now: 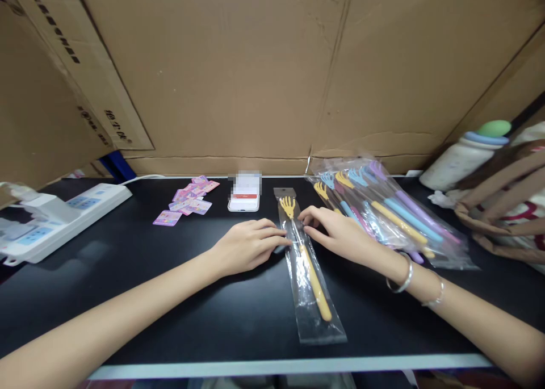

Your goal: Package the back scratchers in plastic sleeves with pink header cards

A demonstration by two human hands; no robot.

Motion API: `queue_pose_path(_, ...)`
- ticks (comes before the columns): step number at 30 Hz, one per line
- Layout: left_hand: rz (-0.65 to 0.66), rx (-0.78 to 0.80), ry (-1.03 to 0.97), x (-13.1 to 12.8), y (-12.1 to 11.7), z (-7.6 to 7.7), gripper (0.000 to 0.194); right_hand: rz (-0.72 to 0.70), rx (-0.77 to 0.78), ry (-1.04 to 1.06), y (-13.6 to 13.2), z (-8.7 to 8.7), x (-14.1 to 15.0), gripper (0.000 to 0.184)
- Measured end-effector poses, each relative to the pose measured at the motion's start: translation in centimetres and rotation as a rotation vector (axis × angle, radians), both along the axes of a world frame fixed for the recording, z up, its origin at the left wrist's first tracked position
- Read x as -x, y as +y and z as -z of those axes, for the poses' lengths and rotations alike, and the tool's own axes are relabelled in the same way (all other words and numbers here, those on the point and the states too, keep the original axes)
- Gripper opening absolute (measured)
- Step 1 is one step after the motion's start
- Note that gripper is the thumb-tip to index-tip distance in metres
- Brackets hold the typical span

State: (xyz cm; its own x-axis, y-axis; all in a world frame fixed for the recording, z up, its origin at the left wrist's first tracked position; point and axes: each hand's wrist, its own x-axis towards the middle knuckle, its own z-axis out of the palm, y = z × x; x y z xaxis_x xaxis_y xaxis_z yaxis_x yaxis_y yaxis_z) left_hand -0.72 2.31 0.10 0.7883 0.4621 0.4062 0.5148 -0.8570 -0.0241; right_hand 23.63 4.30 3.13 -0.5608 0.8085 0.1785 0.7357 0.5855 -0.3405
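Observation:
A yellow hand-shaped back scratcher [315, 284] lies in a clear plastic bag [304, 329] on the black table, its claw end away from me. My left hand [251, 246] is at the bag's left edge, palm down, with fingers stretched out and the fingertips touching the plastic. At the right edge of the bag is my right hand [330, 227], its fingers bent and its thumb apart from them. Nothing shows gripped in either hand. To the right, several bagged back scratchers [400, 221] in yellow, blue and purple lie in an overlapping pile, partly behind my right hand.
Small pink and purple cards [187, 199] lie at the back left beside a phone [243, 201]. A white power strip [68, 218] runs along the left. On the right stand a white bottle [460, 159] and a brown bag [489, 207]. Cardboard [238, 71] walls the back.

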Motion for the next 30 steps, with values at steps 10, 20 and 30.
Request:
queue_pose_path(10, -0.044, 0.391, -0.112, -0.2, -0.9, -0.5, 0.038, -0.106, 0.258, 0.330, -1.1, -0.8, 0.9, 0.023)
queue_pose_path(20, 0.056, 0.336, -0.003, -0.4, -0.8, -0.5, 0.032, -0.201, -0.044, -0.032, -3.0, -1.0, 1.6, 0.026)
queue_pose_path(30, -0.162, 0.150, -0.155, 0.0, -0.2, -0.4, 0.030, -0.277, -0.219, -0.141, -3.8, 0.3, 2.2, 0.022)
